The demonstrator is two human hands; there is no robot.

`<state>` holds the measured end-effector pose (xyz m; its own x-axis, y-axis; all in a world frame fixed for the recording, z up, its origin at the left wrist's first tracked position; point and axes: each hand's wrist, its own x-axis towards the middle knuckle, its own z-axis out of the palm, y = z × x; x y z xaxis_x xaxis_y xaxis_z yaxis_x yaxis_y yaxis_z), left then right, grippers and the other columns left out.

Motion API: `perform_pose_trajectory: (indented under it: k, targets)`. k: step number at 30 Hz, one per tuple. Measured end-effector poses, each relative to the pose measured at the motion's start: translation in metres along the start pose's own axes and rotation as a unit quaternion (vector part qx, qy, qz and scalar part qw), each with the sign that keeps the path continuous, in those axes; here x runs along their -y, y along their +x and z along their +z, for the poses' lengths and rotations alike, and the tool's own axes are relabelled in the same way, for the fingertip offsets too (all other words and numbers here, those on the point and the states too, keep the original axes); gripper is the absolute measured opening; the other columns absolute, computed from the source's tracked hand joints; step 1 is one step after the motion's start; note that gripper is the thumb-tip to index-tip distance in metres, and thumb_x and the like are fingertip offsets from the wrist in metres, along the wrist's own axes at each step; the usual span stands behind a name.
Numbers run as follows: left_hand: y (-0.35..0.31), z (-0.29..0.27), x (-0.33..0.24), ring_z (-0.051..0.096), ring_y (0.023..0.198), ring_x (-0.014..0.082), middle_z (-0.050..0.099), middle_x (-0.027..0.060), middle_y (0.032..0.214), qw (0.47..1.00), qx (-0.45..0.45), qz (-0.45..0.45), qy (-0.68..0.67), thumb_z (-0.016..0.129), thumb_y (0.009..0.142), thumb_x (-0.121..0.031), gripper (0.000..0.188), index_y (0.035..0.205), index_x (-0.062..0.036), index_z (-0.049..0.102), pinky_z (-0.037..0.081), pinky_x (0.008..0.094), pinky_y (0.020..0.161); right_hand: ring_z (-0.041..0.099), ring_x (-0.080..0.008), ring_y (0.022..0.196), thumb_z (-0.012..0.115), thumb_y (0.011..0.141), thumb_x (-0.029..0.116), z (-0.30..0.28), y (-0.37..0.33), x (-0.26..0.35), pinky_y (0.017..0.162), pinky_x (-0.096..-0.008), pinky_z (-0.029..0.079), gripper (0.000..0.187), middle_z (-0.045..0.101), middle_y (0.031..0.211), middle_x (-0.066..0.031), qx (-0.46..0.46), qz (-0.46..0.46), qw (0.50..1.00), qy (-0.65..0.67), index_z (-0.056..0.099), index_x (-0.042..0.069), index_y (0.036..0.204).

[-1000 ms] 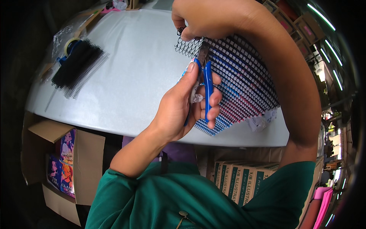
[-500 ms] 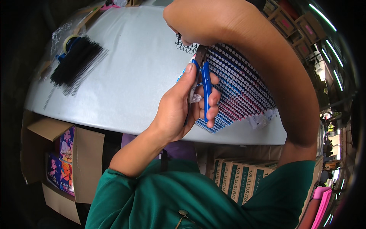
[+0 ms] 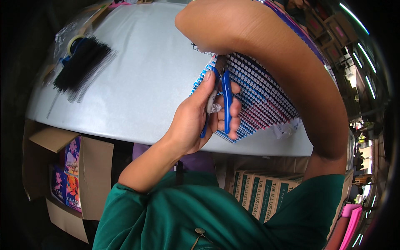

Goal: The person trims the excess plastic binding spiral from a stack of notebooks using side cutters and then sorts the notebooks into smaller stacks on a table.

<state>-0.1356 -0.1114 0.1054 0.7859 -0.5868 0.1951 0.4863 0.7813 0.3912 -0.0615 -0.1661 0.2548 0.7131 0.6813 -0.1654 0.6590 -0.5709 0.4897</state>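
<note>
My left hand is closed round wire cutters with blue handles, the thumb along one handle and the fingers round the other. A scrap of whitish, crinkled material shows between the handles. The jaws point away from me, against the far corner of a stack of spiral-bound notebooks with rows of white, blue and pink edges. My right arm reaches over the stack from the right. My right hand is bent above the jaws, its fingers hidden beneath it. A loose end of black wire coil sticks out under that hand.
A bundle of black spiral coils lies on the pale tabletop at the left, beside a tape dispenser and clear plastic. An open carton with colourful packs stands below left. Brown boxes sit under the table's front edge.
My right hand has come slightly lower and left, covering more of the wire coil. The cutters stay at the stack's corner, handles slightly apart. A purple-blue edge now shows beyond my right arm.
</note>
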Motion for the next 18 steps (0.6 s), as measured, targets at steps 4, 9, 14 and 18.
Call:
perform_pose_trajectory:
  k: [4, 9, 14, 18]
  targets:
    - [0.001, -0.003, 0.005, 0.060, 0.099, 0.0394, 0.059, 0.0228, 0.102, 0.998, -0.021, 0.004, 0.056, 0.022, 0.096, -0.049, 0.060, 0.121, 0.0016, 0.043, 0.052, 0.0468, 0.082, 0.064, -0.0233, 0.078, 0.056, 0.075, 0.009, 0.005, 0.004, -0.002, 0.066, -0.0311, 0.051, 0.022, 0.065, 0.087, -0.0178, -0.003, -0.002, 1.000, -0.004, 0.065, -0.004, 0.090]
    - [0.009, -0.032, 0.005, 0.062, 0.095, 0.0377, 0.059, 0.0219, 0.100, 0.976, 0.167, -0.010, -0.142, 0.021, 0.096, -0.049, 0.060, 0.120, 0.0016, 0.043, 0.054, 0.0449, 0.077, 0.064, -0.0225, 0.077, 0.057, 0.076, 0.010, 0.006, 0.004, -0.001, 0.066, -0.0301, 0.050, 0.022, 0.065, 0.086, -0.0175, -0.014, -0.010, 1.000, -0.006, 0.065, -0.004, 0.091]
    - [-0.005, -0.009, 0.008, 0.064, 0.090, 0.0356, 0.060, 0.0208, 0.098, 0.999, 0.034, 0.003, 0.005, 0.022, 0.096, -0.050, 0.059, 0.118, 0.0006, 0.044, 0.055, 0.0444, 0.076, 0.063, -0.0216, 0.077, 0.057, 0.076, 0.010, 0.011, 0.005, -0.001, 0.065, -0.0291, 0.050, 0.022, 0.065, 0.086, -0.0172, -0.018, -0.015, 1.000, -0.008, 0.064, -0.005, 0.091]
    - [-0.003, -0.001, 0.008, 0.064, 0.090, 0.0368, 0.059, 0.0214, 0.101, 0.996, -0.074, -0.003, 0.045, 0.021, 0.096, -0.050, 0.059, 0.119, -0.0005, 0.044, 0.054, 0.0478, 0.078, 0.063, -0.0209, 0.076, 0.057, 0.076, 0.010, 0.017, 0.006, -0.003, 0.065, -0.0283, 0.050, 0.022, 0.064, 0.086, -0.0169, -0.023, -0.025, 0.999, -0.008, 0.064, -0.005, 0.091]
